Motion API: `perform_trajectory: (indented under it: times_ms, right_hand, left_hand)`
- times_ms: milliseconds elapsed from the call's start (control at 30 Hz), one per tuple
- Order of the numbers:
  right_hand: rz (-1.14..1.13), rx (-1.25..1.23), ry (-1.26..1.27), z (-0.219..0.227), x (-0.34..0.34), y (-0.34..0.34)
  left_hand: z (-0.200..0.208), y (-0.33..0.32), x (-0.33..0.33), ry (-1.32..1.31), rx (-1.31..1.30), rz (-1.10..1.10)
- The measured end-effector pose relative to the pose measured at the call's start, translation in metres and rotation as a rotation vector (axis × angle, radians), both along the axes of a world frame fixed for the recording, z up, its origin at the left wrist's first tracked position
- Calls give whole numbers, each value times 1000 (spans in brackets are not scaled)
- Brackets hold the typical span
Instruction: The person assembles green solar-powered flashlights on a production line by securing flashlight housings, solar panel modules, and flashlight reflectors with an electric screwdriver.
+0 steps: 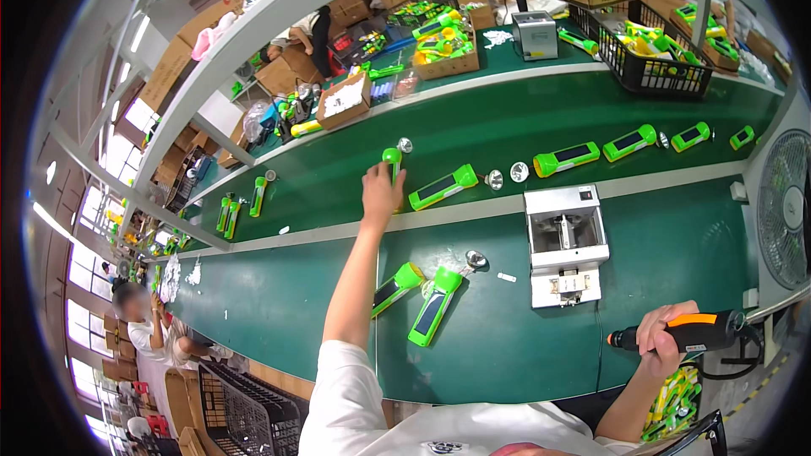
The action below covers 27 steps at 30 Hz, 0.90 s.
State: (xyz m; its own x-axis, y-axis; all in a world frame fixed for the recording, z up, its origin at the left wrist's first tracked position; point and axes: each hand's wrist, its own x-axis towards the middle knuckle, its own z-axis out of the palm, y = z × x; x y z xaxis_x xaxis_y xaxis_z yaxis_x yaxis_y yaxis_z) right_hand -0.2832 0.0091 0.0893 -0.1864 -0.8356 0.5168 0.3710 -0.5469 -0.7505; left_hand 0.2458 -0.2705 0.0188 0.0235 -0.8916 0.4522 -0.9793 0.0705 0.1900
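Note:
My left hand point(383, 192) reaches over the green belt point(321, 169) with its fingers round a green flashlight point(392, 155); a round silver reflector point(405, 145) sits at that flashlight's far end. In my right hand point(661, 333), at the right of the bench, is a black and orange electric screwdriver point(705, 331), its tip pointing left. Two green flashlights lie on the bench before me: one point(436, 307) has its reflector head point(476, 259) hanging out on wires, the other point(395, 289) rests to its left, partly hidden by my arm.
A silver screw feeder point(566, 245) stands on the bench point(279, 304), near a small white strip point(507, 277). More flashlights point(566, 159) line the belt. At right is a fan point(792, 207); a black crate point(650, 76) stands beyond the belt. Another person point(152, 329) sits far left.

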Motion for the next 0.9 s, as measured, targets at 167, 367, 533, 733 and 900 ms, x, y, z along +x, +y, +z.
perform_trajectory:
  times_ms: [167, 367, 533, 733, 900]
  right_hand:
    - [19, -6, -3, 0, 12, -7]
    - [43, -10, -42, -14, -7, 1]
    - [177, -34, -68, -10, -1, -23]
    - [257, -59, -71, -3, 4, -25]
    - [277, -73, -84, 1, 3, -19]
  left_hand:
    - [21, 4, 54, 134, 243, 144]
    - [95, 106, 6, 684, 535, -126]
    - [119, 217, -56, 648, 642, -271]
    - [99, 287, -125, 684, 837, -413]
    - [60, 319, -164, 657, 974, -522]
